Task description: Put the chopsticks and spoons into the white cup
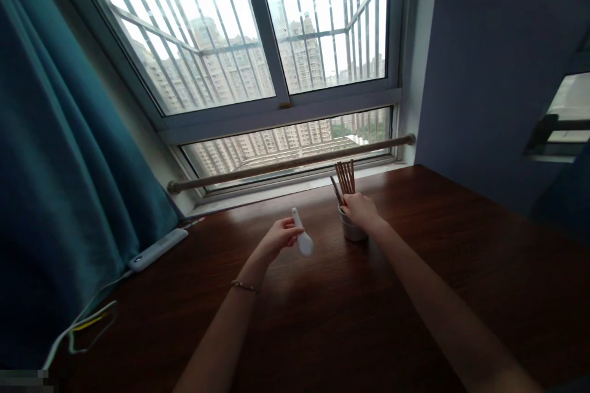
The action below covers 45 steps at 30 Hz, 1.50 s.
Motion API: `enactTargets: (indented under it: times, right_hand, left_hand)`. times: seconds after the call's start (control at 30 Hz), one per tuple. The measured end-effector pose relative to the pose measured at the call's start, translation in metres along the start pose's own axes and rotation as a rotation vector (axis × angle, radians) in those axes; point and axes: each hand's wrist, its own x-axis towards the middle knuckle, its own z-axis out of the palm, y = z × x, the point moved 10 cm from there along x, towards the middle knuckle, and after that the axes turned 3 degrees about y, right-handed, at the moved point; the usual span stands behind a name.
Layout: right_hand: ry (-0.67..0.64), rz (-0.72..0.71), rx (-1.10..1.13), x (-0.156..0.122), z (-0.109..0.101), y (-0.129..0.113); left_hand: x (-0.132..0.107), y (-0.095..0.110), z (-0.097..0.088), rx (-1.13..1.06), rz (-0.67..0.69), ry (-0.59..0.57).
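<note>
My left hand [279, 237] is closed round the handle of a white spoon [302, 236], held just above the dark wooden table [415, 295], bowl end pointing toward me. My right hand [361, 209] is wrapped over the rim of a small pale cup [353, 231] standing on the table near the window. Several brown chopsticks [345, 177] stand upright in that cup, rising behind my fingers. The spoon is a short way left of the cup and does not touch it.
A white power strip [157, 250] with its cable [76, 331] lies at the table's left edge beside a teal curtain [59, 196]. A wooden rod [290, 163] runs along the windowsill. A blue wall [498, 73] borders the right side.
</note>
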Motion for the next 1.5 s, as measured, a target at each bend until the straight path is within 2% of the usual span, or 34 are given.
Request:
enactTargets:
  times: [0.07, 0.13, 0.33, 0.47, 0.57, 0.67, 0.8, 0.9, 1.03, 1.13, 1.27, 1.4, 1.5]
  right_hand:
    - [-0.037, 0.001, -0.008, 0.0, 0.005, -0.001]
    - [-0.065, 0.003, -0.013, -0.001, 0.006, -0.001]
    - [-0.044, -0.012, -0.026, -0.011, -0.013, -0.009]
    - [0.01, -0.06, -0.027, -0.021, -0.021, -0.034]
    - [0.001, -0.149, -0.006, -0.035, 0.0, -0.069]
    - [-0.077, -0.279, 0.029, -0.062, 0.046, -0.11]
    - [-0.249, -0.54, 0.094, -0.11, 0.111, -0.159]
    - [-0.313, -0.651, 0.125, -0.13, 0.133, -0.173]
    - [-0.301, -0.659, 0.116, -0.129, 0.135, -0.173]
    - [-0.262, -0.67, 0.107, -0.126, 0.135, -0.174]
    - [-0.227, -0.686, 0.099, -0.126, 0.144, -0.175]
    - [-0.223, -0.69, 0.079, -0.127, 0.147, -0.175]
    - [-0.233, -0.681, 0.076, -0.127, 0.143, -0.175]
  left_hand:
    - [-0.006, 0.019, -0.012, -0.238, 0.064, 0.042]
    - [-0.01, 0.035, -0.022, -0.386, 0.093, 0.086]
    - [-0.021, 0.088, -0.046, -0.606, 0.241, 0.233]
    - [-0.033, 0.128, -0.058, -0.72, 0.361, 0.319]
    - [-0.044, 0.156, -0.066, -0.81, 0.495, 0.397]
    - [-0.049, 0.174, -0.063, -0.884, 0.596, 0.449]
    - [-0.043, 0.174, -0.046, -0.812, 0.572, 0.467]
    - [-0.041, 0.172, -0.041, -0.716, 0.571, 0.468]
    - [-0.046, 0.17, -0.052, -0.718, 0.612, 0.496]
    - [-0.046, 0.167, -0.06, -0.704, 0.593, 0.499]
    - [-0.042, 0.165, -0.065, -0.476, 0.547, 0.554]
    - [-0.034, 0.168, -0.059, -0.186, 0.526, 0.563]
    - [-0.021, 0.162, -0.046, -0.222, 0.492, 0.466]
